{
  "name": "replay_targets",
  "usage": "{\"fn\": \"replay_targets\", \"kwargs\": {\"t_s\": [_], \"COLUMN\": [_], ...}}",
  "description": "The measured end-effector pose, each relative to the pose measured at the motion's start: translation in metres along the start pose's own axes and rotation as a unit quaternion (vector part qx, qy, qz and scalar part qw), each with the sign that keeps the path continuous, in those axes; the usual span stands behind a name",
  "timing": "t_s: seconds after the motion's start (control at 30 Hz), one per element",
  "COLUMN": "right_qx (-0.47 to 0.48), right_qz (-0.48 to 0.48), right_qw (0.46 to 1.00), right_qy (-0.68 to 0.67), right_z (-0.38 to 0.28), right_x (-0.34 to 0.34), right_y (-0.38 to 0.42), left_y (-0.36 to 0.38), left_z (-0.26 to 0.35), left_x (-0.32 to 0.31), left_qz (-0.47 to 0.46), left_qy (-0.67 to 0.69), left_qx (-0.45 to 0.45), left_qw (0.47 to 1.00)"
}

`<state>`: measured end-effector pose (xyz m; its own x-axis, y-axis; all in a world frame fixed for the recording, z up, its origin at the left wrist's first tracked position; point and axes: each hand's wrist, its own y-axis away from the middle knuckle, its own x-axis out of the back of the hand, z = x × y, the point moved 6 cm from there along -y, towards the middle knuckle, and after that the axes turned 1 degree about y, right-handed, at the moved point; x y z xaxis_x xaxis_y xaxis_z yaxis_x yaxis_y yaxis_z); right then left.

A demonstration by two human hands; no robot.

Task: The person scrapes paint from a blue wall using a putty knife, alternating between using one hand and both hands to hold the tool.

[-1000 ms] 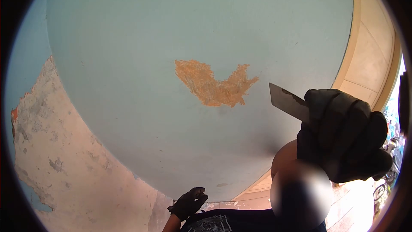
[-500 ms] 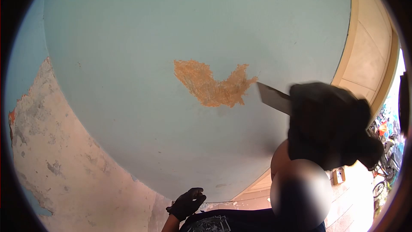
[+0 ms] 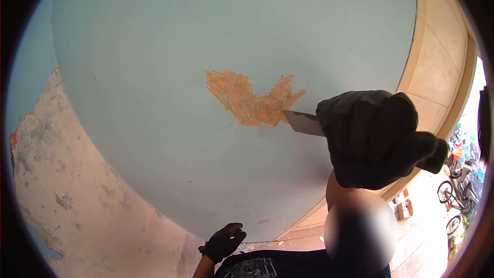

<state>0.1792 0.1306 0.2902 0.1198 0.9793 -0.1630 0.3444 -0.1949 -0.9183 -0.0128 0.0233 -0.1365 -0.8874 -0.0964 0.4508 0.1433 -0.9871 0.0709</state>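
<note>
My right hand (image 3: 373, 139), in a black glove, is wrapped round a scraper (image 3: 305, 123) with a flat metal blade. The blade's edge lies at the lower right part of an orange-brown bare patch (image 3: 247, 100) in the pale blue-green painted surface (image 3: 180, 31). Low in the view, my left hand (image 3: 224, 243), also gloved in black, is raised beside the dark shirt. Its fingers are bent with a gap to the thumb, and nothing shows between them.
At the left stands a wall (image 3: 67, 175) with peeled paint and grey blotches. Beige trim (image 3: 437, 67) curves along the right edge. Bicycles (image 3: 453, 195) and a small box on the wall (image 3: 405, 209) are at the lower right.
My right hand and the scraper have moved left, bringing the blade from beside the patch onto its lower right edge. My left hand has barely moved.
</note>
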Motion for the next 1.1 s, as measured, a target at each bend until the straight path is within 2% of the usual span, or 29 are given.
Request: {"fn": "replay_targets", "kwargs": {"t_s": [0.03, 0.23, 0.3, 0.33, 0.4, 0.43, 0.47, 0.5, 0.53, 0.6, 0.63, 0.73, 0.77, 0.83, 0.87, 0.9, 0.93, 0.97, 1.0, 1.03, 1.07, 1.1], "right_qx": [0.073, 0.076, 0.014, -0.022, -0.146, -0.204, -0.234, -0.223, -0.210, -0.110, -0.108, -0.177, -0.186, -0.100, -0.070, -0.005, 0.005, 0.031, 0.008, -0.024, -0.009, 0.007], "right_qz": [-0.068, -0.108, 0.020, 0.033, -0.083, -0.160, -0.232, -0.285, -0.337, -0.444, -0.445, -0.501, -0.549, -0.479, -0.447, -0.310, -0.243, -0.181, -0.225, -0.266, -0.278, -0.290], "right_qw": [0.965, 0.957, 0.953, 0.955, 0.961, 0.947, 0.927, 0.911, 0.894, 0.778, 0.779, 0.722, 0.661, 0.688, 0.698, 0.815, 0.887, 0.941, 0.954, 0.958, 0.955, 0.952], "right_qy": [0.243, 0.257, 0.301, 0.295, 0.221, 0.189, 0.180, 0.195, 0.208, 0.431, 0.428, 0.445, 0.477, 0.536, 0.555, 0.489, 0.392, 0.285, 0.196, 0.107, 0.102, 0.096], "right_z": [0.000, -0.001, 0.018, 0.025, 0.047, 0.060, 0.076, 0.091, 0.105, 0.119, 0.117, 0.109, 0.101, 0.046, 0.027, -0.005, -0.021, -0.037, -0.043, -0.048, -0.050, -0.051], "right_x": [-0.015, -0.009, 0.008, 0.010, -0.006, -0.016, -0.025, -0.031, -0.036, -0.050, -0.050, -0.044, -0.037, -0.036, -0.034, -0.032, -0.014, 0.006, 0.013, 0.020, 0.019, 0.016], "right_y": [0.000, 0.007, 0.021, 0.028, 0.045, 0.054, 0.063, 0.072, 0.080, 0.088, 0.086, 0.068, 0.049, -0.009, -0.035, -0.078, -0.109, -0.140, -0.151, -0.162, -0.158, -0.153], "left_y": [0.000, 0.004, 0.006, 0.008, 0.017, 0.023, 0.030, 0.036, 0.043, 0.041, 0.039, 0.028, 0.027, 0.027, 0.028, 0.031, 0.035, 0.044, 0.051, 0.062, 0.065, 0.071], "left_z": [0.002, 0.006, 0.025, 0.039, 0.084, 0.115, 0.146, 0.179, 0.201, 0.234, 0.242, 0.248, 0.248, 0.255, 0.262, 0.270, 0.284, 0.307, 0.334, 0.353, 0.364, 0.378], "left_x": [0.000, 0.001, 0.011, 0.022, 0.061, 0.079, 0.097, 0.110, 0.112, 0.111, 0.104, 0.089, 0.091, 0.108, 0.122, 0.135, 0.147, 0.159, 0.170, 0.177, 0.186, 0.190], "left_qz": [0.001, 0.004, 0.001, 0.004, 0.101, 0.132, 0.166, 0.186, 0.172, 0.112, 0.072, -0.016, -0.023, -0.020, 0.004, 0.031, 0.068, 0.159, 0.095, 0.082, 0.087, 0.049], "left_qy": [0.000, 0.009, 0.034, 0.032, 0.030, 0.005, -0.023, -0.042, -0.059, -0.068, -0.070, -0.051, -0.024, 0.077, 0.196, 0.311, 0.375, 0.360, 0.282, 0.295, 0.287, 0.263], "left_qx": [-0.002, 0.016, -0.017, -0.018, -0.097, -0.154, -0.208, -0.271, -0.321, -0.388, -0.402, -0.394, -0.384, -0.372, -0.379, -0.398, -0.432, -0.448, -0.580, -0.560, -0.556, -0.590], "left_qw": [1.000, 1.000, 0.999, 0.999, 0.990, 0.979, 0.964, 0.944, 0.929, 0.912, 0.910, 0.917, 0.923, 0.925, 0.904, 0.863, 0.818, 0.802, 0.759, 0.770, 0.775, 0.762]}}
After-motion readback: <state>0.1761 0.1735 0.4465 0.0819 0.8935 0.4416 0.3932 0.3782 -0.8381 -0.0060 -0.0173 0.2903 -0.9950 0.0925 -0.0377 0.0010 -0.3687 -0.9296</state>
